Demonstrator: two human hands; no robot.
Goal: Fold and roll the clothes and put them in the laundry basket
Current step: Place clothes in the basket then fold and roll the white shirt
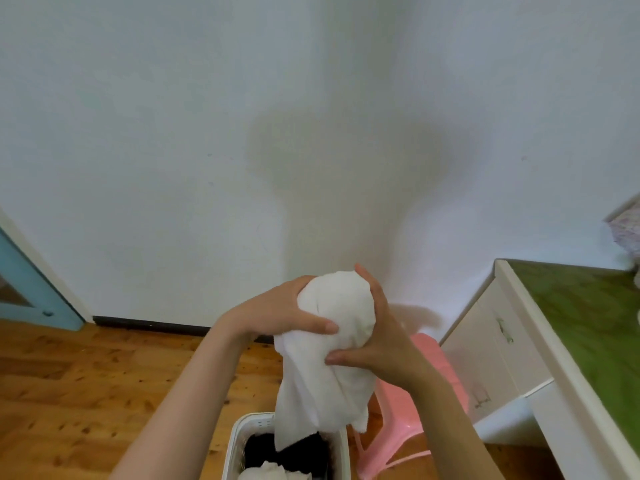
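**Position of items, lower edge of the frame upward**

1. The laundry basket stands on the wooden floor at bottom centre. It is white with perforated walls. Inside lie a dark garment and, nearer the bottom edge, a white bundle.
2. Above the basket, both hands hold the white garment in mid-air.
   - The left hand has a closed grip on the upper left of the cloth, thumb across the front.
   - The right hand has a closed grip on the right side, with its fingers wrapped over the top and its thumb pressed in lower down.
3. The upper part of the garment is gathered into a rounded mass between the hands. The lower part hangs loose and reaches the basket opening. It cannot be told whether the hanging edge touches the dark garment.
4. A pink stool stands right of centre, behind the right forearm.
5. A worktop with a green surface and pale drawers fills the right side.
6. A plain wall fills the upper frame. A blue door shows at the left edge.

**Step in hand (judgement)**

Rolling is under way. Placement has not yet begun.

**Next move (judgement)**

Draw the hanging length up into the roll with both grips kept firm. The cloth is soft and likely to slip loose. Then lower the bundle into the free space in the basket.
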